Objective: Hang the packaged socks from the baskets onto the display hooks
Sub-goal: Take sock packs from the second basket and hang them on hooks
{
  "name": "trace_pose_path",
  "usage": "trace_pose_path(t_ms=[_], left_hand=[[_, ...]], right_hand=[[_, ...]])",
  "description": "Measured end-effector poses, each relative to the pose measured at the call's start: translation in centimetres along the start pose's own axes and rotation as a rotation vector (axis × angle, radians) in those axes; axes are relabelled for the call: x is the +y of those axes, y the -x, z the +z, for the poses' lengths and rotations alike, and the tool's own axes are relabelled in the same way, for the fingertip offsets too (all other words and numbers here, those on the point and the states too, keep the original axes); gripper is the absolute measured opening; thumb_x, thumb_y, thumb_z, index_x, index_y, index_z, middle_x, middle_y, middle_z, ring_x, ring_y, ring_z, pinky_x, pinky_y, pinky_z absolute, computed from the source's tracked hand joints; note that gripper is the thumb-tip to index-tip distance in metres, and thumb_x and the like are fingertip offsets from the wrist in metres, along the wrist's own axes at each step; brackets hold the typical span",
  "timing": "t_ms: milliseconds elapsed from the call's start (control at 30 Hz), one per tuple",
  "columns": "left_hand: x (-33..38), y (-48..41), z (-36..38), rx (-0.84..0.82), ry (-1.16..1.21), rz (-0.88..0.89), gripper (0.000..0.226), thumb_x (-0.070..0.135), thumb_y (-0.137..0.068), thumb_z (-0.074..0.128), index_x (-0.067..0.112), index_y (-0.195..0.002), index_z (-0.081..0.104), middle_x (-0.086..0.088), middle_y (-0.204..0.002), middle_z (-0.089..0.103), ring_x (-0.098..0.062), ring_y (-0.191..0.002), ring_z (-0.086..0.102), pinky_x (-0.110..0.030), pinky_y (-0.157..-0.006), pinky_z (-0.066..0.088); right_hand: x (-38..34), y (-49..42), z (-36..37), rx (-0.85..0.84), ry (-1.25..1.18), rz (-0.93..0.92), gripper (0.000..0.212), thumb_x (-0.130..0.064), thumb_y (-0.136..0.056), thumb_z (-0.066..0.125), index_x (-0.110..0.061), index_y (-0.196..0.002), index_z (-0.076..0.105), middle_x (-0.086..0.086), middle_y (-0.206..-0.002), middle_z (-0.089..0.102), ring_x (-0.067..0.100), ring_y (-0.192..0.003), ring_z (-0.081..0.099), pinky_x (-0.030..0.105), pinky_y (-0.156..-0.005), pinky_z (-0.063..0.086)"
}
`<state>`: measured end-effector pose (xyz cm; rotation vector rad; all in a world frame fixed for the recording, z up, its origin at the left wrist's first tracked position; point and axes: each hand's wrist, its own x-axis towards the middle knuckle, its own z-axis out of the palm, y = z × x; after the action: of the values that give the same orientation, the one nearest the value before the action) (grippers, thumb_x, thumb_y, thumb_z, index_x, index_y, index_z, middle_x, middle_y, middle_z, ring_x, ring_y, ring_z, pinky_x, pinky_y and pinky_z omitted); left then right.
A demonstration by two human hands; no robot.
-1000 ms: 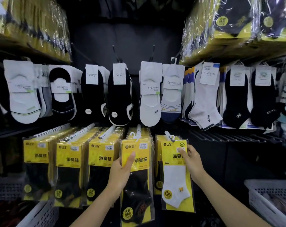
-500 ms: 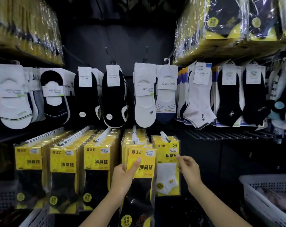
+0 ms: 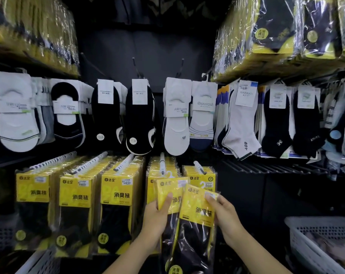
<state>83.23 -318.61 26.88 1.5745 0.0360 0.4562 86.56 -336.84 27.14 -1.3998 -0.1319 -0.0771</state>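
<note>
My left hand (image 3: 155,218) grips a yellow-topped pack of black socks (image 3: 170,191), thumb across its front. My right hand (image 3: 224,213) pinches a second, similar pack (image 3: 197,210) that overlaps the first and tilts right. Both packs hang in front of the two rightmost lower display hooks (image 3: 162,163) (image 3: 199,167), just below their tips. Each pack has a small white hanger loop at its top. Rows of the same yellow packs (image 3: 74,191) fill the lower hooks to the left.
A white plastic basket (image 3: 321,246) with more goods stands at the lower right, another basket (image 3: 39,262) at the lower left. Loose socks on cards hang in the middle row (image 3: 175,115). Wrapped yellow bundles (image 3: 276,36) sit on the upper shelves.
My right hand left the hung white-sock pack and now pinches a black-sock pack beside the one in my left hand. The camera moved closer.
</note>
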Motion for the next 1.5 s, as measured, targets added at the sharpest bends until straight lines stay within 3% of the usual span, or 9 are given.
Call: trace_pose_path(t_ms=[100,300,533,767,900,967,1133,1300,1500], left_hand=[[0.0,-0.8,-1.5,0.013,-0.07,0.062,0.03,0.048,-0.089,0.052,0.023,-0.087,0.068,0.009,-0.072,0.065,-0.003,-0.067,0.059,-0.011,-0.06,0.044],[1.1,-1.6,-2.6,0.005,-0.119,0.166,0.034,0.04,-0.091,0.052,0.013,-0.074,0.065,0.015,-0.042,0.054,0.004,-0.045,0.054,-0.005,-0.047,0.036],[0.8,-2.3,-2.7,0.018,-0.117,0.192,0.026,0.037,-0.092,0.053,0.016,-0.09,0.068,0.022,-0.045,0.055,0.01,-0.047,0.053,-0.003,-0.048,0.037],[0.8,-2.3,-2.1,-0.019,-0.111,0.151,0.027,0.045,-0.09,0.054,0.023,-0.083,0.069,0.014,-0.065,0.068,0.004,-0.06,0.061,-0.008,-0.056,0.043],[-0.1,-1.9,-1.4,-0.054,-0.113,0.138,0.026,0.045,-0.089,0.054,0.025,-0.075,0.064,0.017,-0.061,0.064,0.004,-0.056,0.059,-0.007,-0.052,0.04],[-0.5,-1.8,-0.8,-0.077,-0.104,0.122,0.03,0.045,-0.089,0.054,0.022,-0.071,0.06,0.02,-0.051,0.056,0.004,-0.048,0.053,-0.005,-0.048,0.036],[-1.3,-1.5,1.6,-0.211,-0.129,0.077,0.044,0.054,-0.086,0.052,0.011,-0.086,0.062,-0.004,-0.079,0.061,-0.018,-0.075,0.059,-0.023,-0.071,0.045],[-0.9,-0.6,4.4,-0.272,-0.097,0.087,0.014,0.04,-0.09,0.056,0.031,-0.084,0.064,0.025,-0.069,0.069,0.01,-0.068,0.063,-0.005,-0.059,0.044],[-0.8,-0.4,5.3,-0.28,-0.053,0.075,0.005,0.037,-0.089,0.06,0.04,-0.092,0.056,0.022,-0.085,0.065,0.021,-0.078,0.059,0.0,-0.063,0.043]], right_hand=[[-0.1,-0.9,-1.6,0.101,0.018,-0.001,0.014,-0.023,-0.091,0.061,-0.014,-0.097,0.07,0.008,-0.093,0.075,0.026,-0.089,0.07,0.043,-0.084,0.055],[-2.0,-3.7,-2.3,0.188,0.078,-0.151,0.01,-0.021,-0.089,0.063,-0.013,-0.093,0.069,0.002,-0.085,0.072,0.009,-0.072,0.068,0.015,-0.051,0.05],[-1.6,-6.6,-0.8,0.095,0.171,-0.176,0.013,-0.02,-0.091,0.062,-0.008,-0.091,0.067,0.01,-0.095,0.072,0.025,-0.096,0.067,0.042,-0.091,0.052],[0.1,-6.9,-1.3,0.342,0.194,-0.069,0.022,-0.027,-0.077,0.077,-0.012,-0.08,0.061,0.005,-0.086,0.065,0.017,-0.082,0.06,0.025,-0.066,0.045],[0.9,-5.5,-2.2,0.401,0.211,-0.042,0.02,-0.02,-0.079,0.075,-0.009,-0.085,0.059,0.016,-0.097,0.064,0.02,-0.082,0.057,0.036,-0.081,0.051],[0.7,-4.5,-2.1,0.35,0.185,-0.063,0.02,-0.021,-0.081,0.073,-0.008,-0.09,0.06,0.013,-0.099,0.064,0.02,-0.086,0.059,0.038,-0.087,0.052],[-0.6,-1.2,-0.2,-0.012,0.138,-0.067,0.025,-0.033,-0.086,0.066,-0.015,-0.104,0.067,0.0,-0.104,0.07,0.014,-0.098,0.066,0.026,-0.085,0.053],[-0.2,0.1,-0.2,-0.064,-0.044,-0.048,0.023,-0.026,-0.088,0.063,-0.016,-0.108,0.068,0.003,-0.102,0.074,0.018,-0.095,0.071,0.029,-0.078,0.057],[0.6,-0.3,-2.4,0.064,-0.012,-0.09,0.022,-0.023,-0.087,0.064,-0.011,-0.105,0.067,0.005,-0.096,0.075,0.019,-0.087,0.072,0.028,-0.074,0.056]])
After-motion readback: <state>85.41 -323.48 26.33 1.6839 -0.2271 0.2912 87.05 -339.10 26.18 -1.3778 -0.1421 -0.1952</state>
